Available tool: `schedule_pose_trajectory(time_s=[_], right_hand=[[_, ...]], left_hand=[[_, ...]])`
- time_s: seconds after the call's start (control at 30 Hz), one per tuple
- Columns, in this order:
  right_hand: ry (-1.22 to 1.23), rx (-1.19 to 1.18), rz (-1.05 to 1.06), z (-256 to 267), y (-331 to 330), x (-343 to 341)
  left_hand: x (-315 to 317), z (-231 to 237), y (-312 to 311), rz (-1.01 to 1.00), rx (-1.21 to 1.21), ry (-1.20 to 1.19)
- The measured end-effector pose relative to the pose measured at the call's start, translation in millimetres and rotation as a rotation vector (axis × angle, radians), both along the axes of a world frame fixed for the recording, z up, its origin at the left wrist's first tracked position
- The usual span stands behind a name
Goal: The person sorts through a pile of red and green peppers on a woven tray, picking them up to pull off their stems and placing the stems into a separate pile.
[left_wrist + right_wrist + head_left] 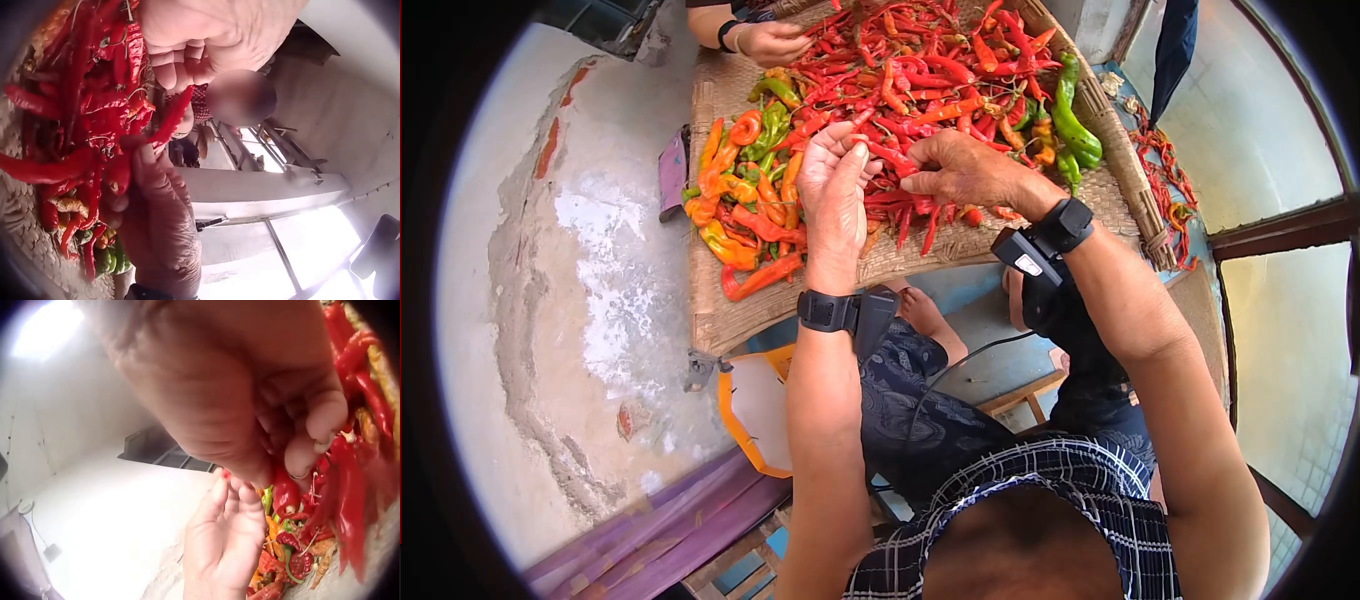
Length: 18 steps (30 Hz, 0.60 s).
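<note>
Fingers (165, 74) of the left hand (836, 190) and right hand (972, 172) pinch opposite ends of one red chilli (887, 153), likely steadying it above the near side of the pepper heap (940, 78), while the woven tray (730, 312) probably contains the rest by its raised right rim (1124, 160).

Red peppers (925, 80) look glossy (some wrinkled), the woven tray (725, 310) rough.
</note>
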State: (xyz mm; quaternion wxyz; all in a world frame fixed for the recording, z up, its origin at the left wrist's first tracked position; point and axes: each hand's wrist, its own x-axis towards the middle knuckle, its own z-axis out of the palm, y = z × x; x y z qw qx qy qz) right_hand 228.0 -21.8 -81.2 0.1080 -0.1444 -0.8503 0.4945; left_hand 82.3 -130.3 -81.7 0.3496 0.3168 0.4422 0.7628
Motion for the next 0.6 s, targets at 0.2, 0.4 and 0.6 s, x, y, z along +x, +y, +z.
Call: schedule_pose_trajectory(time_s=[0.2,0.4,0.6], right_hand=[[-0.021,-0.153,-0.108,13,28,16],[0.772,-0.881,-0.541,4,47,18],[0.347,-0.339,-0.435,11,22,15]], left_hand=[[-29,1,-14,0.255,-0.128,0.192],[-38,-13,-16,0.193,-0.341,0.729],[-28,-20,-16,0.37,-0.584,1.684]])
